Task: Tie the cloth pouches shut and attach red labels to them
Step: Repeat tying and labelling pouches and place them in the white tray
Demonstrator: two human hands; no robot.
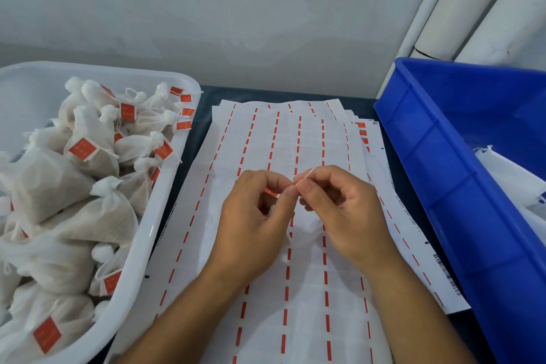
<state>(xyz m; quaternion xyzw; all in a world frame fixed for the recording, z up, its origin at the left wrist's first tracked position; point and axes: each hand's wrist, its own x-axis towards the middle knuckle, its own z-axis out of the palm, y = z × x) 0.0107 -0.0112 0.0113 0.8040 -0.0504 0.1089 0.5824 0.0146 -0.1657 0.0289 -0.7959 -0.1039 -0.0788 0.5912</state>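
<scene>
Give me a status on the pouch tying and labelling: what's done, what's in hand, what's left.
Done: the white tub on the left is piled with tied pouches carrying red labels. In hand: the left hand and right hand pinch a thin string over the label sheets. Left: untied white pouches show in the blue bin.

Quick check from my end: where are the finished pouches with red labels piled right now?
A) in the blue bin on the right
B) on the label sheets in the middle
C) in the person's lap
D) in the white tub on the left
D: the tied pouches with red labels fill the white tub on the left, while the blue bin shows only plain white material.
</scene>
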